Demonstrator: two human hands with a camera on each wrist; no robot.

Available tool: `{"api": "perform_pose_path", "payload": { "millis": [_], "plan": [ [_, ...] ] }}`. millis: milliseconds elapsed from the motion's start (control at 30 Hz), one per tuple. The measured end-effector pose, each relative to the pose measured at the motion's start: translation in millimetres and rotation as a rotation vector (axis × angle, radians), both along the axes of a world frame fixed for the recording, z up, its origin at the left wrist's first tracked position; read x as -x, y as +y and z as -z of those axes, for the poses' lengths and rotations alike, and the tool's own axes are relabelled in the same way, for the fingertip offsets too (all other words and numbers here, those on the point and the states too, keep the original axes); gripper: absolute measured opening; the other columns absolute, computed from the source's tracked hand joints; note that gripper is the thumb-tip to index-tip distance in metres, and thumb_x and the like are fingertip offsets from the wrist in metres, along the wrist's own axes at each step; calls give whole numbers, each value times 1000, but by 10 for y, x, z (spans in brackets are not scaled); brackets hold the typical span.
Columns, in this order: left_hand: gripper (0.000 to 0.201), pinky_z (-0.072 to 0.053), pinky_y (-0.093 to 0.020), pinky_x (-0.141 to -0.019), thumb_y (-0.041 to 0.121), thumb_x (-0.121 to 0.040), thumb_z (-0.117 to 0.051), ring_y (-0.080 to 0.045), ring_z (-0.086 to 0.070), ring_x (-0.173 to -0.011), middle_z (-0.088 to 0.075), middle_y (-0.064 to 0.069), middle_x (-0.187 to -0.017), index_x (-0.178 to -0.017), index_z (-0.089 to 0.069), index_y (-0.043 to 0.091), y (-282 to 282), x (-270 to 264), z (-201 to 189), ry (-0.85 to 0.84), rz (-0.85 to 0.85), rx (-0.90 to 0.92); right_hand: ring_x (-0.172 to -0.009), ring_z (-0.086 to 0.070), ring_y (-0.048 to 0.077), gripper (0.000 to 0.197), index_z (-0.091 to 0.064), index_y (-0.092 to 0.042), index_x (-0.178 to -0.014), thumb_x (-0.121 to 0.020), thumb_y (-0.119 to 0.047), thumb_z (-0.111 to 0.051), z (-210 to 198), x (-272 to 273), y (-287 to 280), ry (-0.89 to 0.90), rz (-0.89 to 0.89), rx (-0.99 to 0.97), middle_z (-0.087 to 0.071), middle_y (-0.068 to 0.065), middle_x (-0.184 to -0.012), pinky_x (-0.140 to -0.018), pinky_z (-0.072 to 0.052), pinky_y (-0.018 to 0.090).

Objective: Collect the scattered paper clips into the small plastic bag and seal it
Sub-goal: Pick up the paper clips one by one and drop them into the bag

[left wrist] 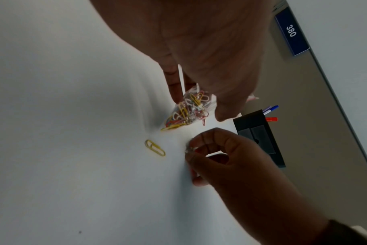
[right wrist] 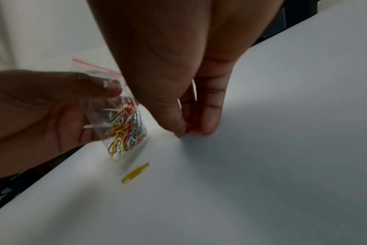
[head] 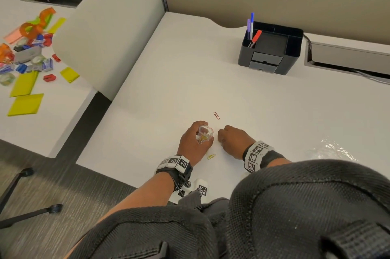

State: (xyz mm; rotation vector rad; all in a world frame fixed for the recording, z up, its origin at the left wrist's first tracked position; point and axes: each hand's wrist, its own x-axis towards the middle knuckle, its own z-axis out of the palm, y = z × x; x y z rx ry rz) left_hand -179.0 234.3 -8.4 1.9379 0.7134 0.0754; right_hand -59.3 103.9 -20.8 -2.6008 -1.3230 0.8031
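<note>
My left hand (head: pixel 193 140) grips a small clear plastic bag (head: pixel 205 134) with a red zip strip, upright just above the white desk; several coloured paper clips fill it (left wrist: pixel 189 109) (right wrist: pixel 124 126). My right hand (head: pixel 231 137) is beside it, fingertips (right wrist: pixel 207 127) down on the desk, pinching a red paper clip (right wrist: pixel 191 129). A yellow paper clip (head: pixel 211 156) (left wrist: pixel 155 147) (right wrist: pixel 135 173) lies on the desk below the two hands. Another red paper clip (head: pixel 216 115) lies a little beyond them.
A black desk organiser (head: pixel 271 47) with pens stands at the back right. A divider panel (head: pixel 109 26) borders the desk on the left; beyond it another desk holds sticky notes and clutter (head: pixel 27 54). Crumpled clear plastic (head: pixel 335 149) lies to the right.
</note>
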Motion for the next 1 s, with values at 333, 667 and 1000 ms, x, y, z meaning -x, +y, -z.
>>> {"api": "perform_pose_path", "payload": {
  "millis": [333, 667, 1000],
  "plan": [
    [42, -41, -1, -64, 21, -82, -72, 8, -59, -79, -61, 15, -97, -118, -53, 31, 61, -34, -20, -4, 12, -19, -98, -61, 26, 21, -64, -14, -105, -90, -18, -51, -16, -123, -14, 90, 183, -6, -67, 5, -106, -77, -44, 29],
    [44, -39, -2, -66, 23, -81, -72, 7, -57, -82, -63, 12, -103, -120, -52, 31, 19, -94, -38, 9, 47, -22, -65, -64, 10, 8, -68, -15, -84, -85, -21, -73, -681, -236, 88, 431, 438, -445, -71, 4, -81, -56, -54, 17],
    [43, -40, -1, -66, 25, -81, -72, 4, -58, -83, -64, 7, -105, -119, -52, 32, 63, -122, -48, -13, 27, -37, -77, -66, 21, 10, -70, -15, -89, -90, -25, -66, -663, -352, 241, 251, 371, -436, -70, -1, -83, -72, -56, 33]
  ]
}}
